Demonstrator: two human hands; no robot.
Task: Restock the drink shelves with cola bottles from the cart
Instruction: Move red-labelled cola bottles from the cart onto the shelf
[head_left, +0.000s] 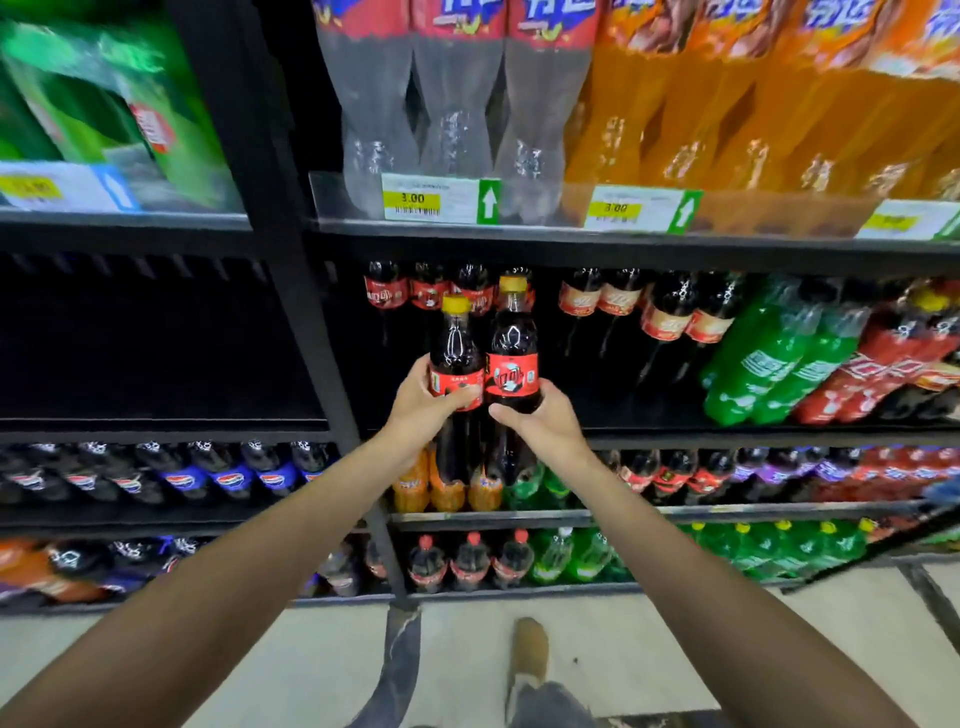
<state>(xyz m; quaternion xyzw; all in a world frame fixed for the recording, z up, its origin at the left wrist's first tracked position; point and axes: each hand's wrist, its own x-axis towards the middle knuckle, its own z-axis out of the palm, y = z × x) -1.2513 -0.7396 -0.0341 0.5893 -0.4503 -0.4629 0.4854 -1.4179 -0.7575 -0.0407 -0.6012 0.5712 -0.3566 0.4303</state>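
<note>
Both arms stretch forward; my left hand (423, 402) curls round a dark plastic cola bottle with yellow cap (456, 348); my right hand (543, 418) grips its upright twin bottle (513, 348), the two touching, below the yellow-and-white price tag (439, 200); my right fingers hide behind it.

The top-shelf bottles (457, 104) are chopped off by the upper edge, caps out of frame. The green pack (130, 104) upper left is pure smear and its tag (57, 187) is unreadable. The middle tag (439, 200) shows 3.00 but the small print's too tiny. The left hand (422, 410) covers part of the left cola (456, 353) label; the right hand (545, 422) has its fingers behind the right cola (511, 343). The far-right bottles (883, 374) are maybe cola, too blurry to say.
</note>
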